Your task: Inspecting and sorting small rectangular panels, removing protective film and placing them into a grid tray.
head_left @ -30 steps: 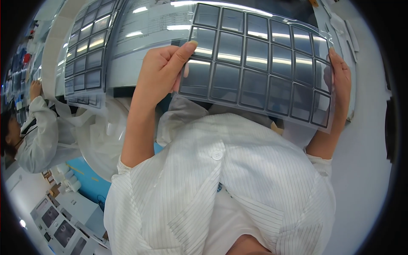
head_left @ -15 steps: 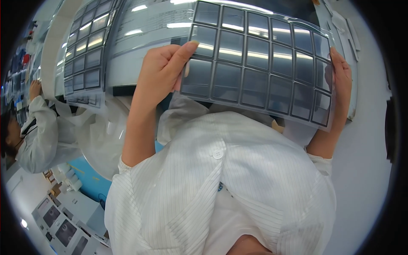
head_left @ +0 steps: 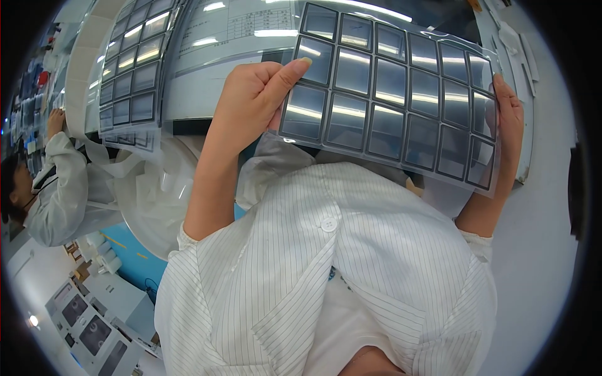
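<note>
Between my hands I hold up a clear plastic sheet (head_left: pixel 401 156) carrying rows of dark-edged, glossy rectangular panels (head_left: pixel 387 81). My left hand (head_left: pixel 257 94) grips its left edge, thumb on the upper face and the other fingers folded behind it. On the far side, my right hand (head_left: pixel 510 113) pinches the right edge, its fingers partly hidden by the sheet. The sheet is tilted, and bright strips of ceiling light reflect across the panels. A similar panelled sheet (head_left: pixel 135 81) stands on the table to the left, with more layers under its near edge.
Behind my left hand a printed paper (head_left: pixel 232 31) lies under a clear cover on the table. A translucent white bag (head_left: pixel 150 194) hangs below the table edge. Farther left sits a co-worker in a pale coat (head_left: pixel 66 188). Grey-white machines (head_left: pixel 94 332) stand at lower left.
The sheet has tipped slightly, so the light reflections on its panels have shifted. Sheet and hands now appear a little farther right in view; both hands keep their grip.
</note>
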A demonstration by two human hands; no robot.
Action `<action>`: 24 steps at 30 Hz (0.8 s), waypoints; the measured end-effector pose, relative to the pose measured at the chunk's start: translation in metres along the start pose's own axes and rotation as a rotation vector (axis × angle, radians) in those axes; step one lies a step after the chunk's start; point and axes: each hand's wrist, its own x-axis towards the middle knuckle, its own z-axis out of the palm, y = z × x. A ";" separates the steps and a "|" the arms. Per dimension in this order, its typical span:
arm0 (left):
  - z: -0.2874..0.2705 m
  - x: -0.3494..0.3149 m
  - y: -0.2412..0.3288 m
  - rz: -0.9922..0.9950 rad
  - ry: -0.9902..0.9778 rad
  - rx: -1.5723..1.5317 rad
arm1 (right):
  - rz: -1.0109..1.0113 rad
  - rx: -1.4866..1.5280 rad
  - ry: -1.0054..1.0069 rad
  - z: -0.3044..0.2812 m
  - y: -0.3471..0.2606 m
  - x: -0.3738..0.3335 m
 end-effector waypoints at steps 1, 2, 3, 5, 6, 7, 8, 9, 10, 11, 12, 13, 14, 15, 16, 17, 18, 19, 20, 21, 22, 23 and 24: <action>0.000 0.000 0.000 -0.001 -0.001 0.003 | 0.002 -0.006 -0.006 0.000 0.000 0.000; 0.001 0.000 0.000 -0.002 -0.001 0.002 | 0.004 -0.012 -0.013 -0.001 0.001 0.000; 0.001 0.000 0.000 -0.001 -0.002 0.006 | 0.005 -0.012 -0.013 -0.002 0.001 -0.001; 0.001 0.000 0.000 -0.001 -0.002 0.010 | 0.027 -0.037 -0.032 -0.003 0.000 -0.001; 0.001 0.000 0.000 -0.002 0.002 0.014 | 0.027 -0.036 -0.033 -0.003 0.000 0.000; 0.001 -0.001 0.000 -0.003 0.007 0.017 | 0.020 -0.027 -0.045 -0.002 0.000 0.000; 0.002 -0.001 0.001 -0.004 0.004 0.017 | 0.014 -0.019 -0.054 -0.002 0.000 0.000; 0.002 -0.001 0.001 0.002 0.007 0.012 | 0.016 -0.020 -0.052 -0.003 0.002 0.001; 0.002 -0.001 0.001 0.007 0.010 0.007 | 0.020 -0.001 -0.034 -0.005 0.006 0.003; 0.002 -0.001 0.001 0.006 0.009 0.007 | 0.024 0.017 -0.018 -0.006 0.009 0.005; 0.002 -0.002 0.001 0.019 0.012 -0.009 | 0.027 0.018 -0.017 -0.006 0.010 0.005; 0.002 -0.002 0.000 0.032 0.016 -0.025 | 0.032 0.030 -0.019 -0.006 0.011 0.005; 0.002 -0.003 0.000 0.030 0.012 -0.025 | 0.037 0.042 -0.021 -0.006 0.011 0.005; 0.002 -0.004 0.001 0.031 0.021 -0.057 | 0.040 0.041 -0.019 -0.006 0.011 0.005; 0.002 -0.004 0.001 0.030 0.029 -0.089 | 0.028 0.051 -0.033 -0.004 0.010 0.004; 0.001 -0.004 0.000 0.028 0.026 -0.088 | 0.016 0.062 -0.047 -0.002 0.009 0.004; 0.001 -0.003 -0.002 0.040 0.029 -0.098 | 0.019 0.063 -0.045 -0.001 0.008 0.003; 0.000 -0.003 -0.003 0.052 0.033 -0.108 | 0.007 0.048 -0.041 0.001 0.007 0.002; 0.000 -0.003 -0.003 0.052 0.031 -0.107 | -0.008 0.033 -0.039 0.003 0.005 0.000; 0.000 -0.004 -0.004 0.055 0.037 -0.109 | -0.008 0.034 -0.038 0.006 0.002 -0.002; 0.000 -0.005 -0.004 0.059 0.043 -0.112 | -0.030 0.031 -0.035 0.009 0.000 -0.004; 0.000 -0.005 -0.004 0.056 0.041 -0.111 | -0.049 0.027 -0.033 0.012 -0.001 -0.005; 0.000 -0.004 -0.004 0.048 0.036 -0.107 | -0.046 0.027 -0.032 0.014 -0.001 -0.005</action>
